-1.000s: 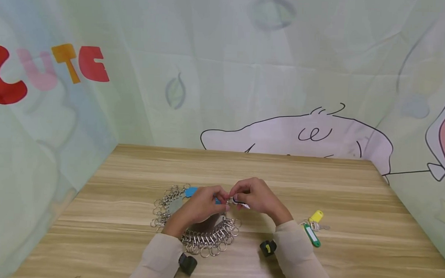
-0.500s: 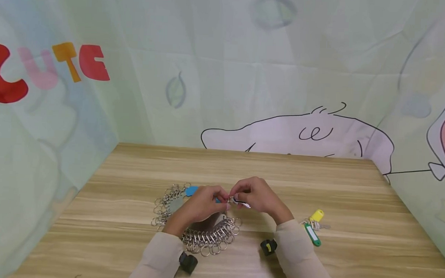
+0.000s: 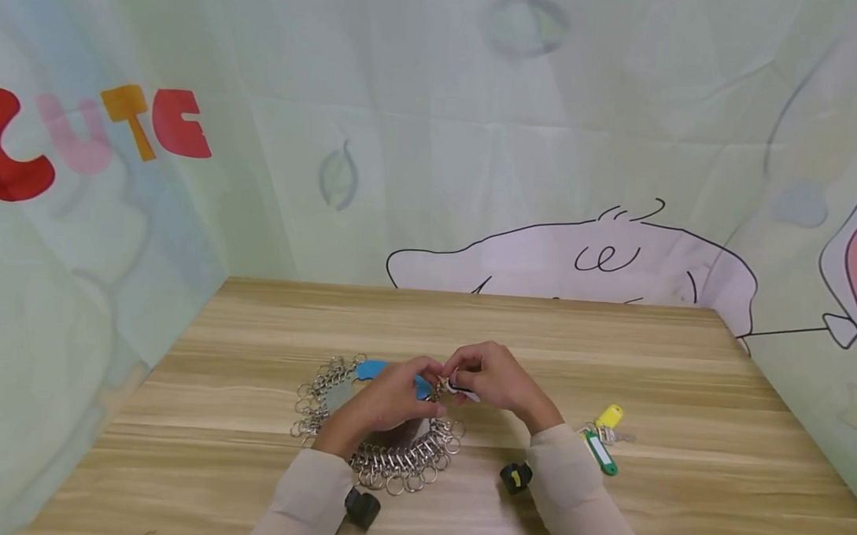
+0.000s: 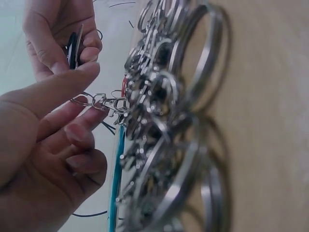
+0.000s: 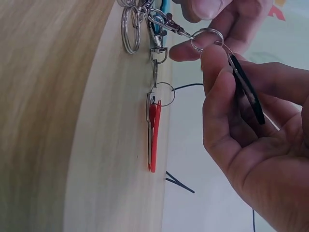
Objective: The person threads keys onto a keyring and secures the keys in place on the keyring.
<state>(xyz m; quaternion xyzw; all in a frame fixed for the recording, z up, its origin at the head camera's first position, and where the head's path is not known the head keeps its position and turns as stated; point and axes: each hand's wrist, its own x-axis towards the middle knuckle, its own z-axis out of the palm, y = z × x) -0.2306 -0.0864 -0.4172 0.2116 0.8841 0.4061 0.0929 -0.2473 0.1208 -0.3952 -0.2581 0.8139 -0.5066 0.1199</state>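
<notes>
My right hand (image 3: 491,377) pinches a black key tag (image 5: 247,89) with a silver key beside it. A split ring (image 5: 207,30) joins the tag to a small swivel clasp (image 5: 175,26) on a round rack edged with several metal clasps and rings (image 3: 400,459). My left hand (image 3: 396,396) reaches over the rack, its thumb apart from the other fingers. Its fingertips lie at the split ring, close to my right fingertips; whether they touch the ring I cannot tell. A blue key tag (image 3: 371,369) lies on the rack, and my left hand hides part of the rack.
A red key tag (image 5: 156,140) with a key hangs from another clasp. To the right, a yellow key tag (image 3: 611,416), a green key tag (image 3: 601,452) and keys (image 3: 608,435) lie on the wooden table (image 3: 712,474). A printed cloth (image 3: 439,165) stands behind.
My left thumb has moved down and away from the ring, opening a gap in the left hand. My right hand stays almost in place with the black key tag.
</notes>
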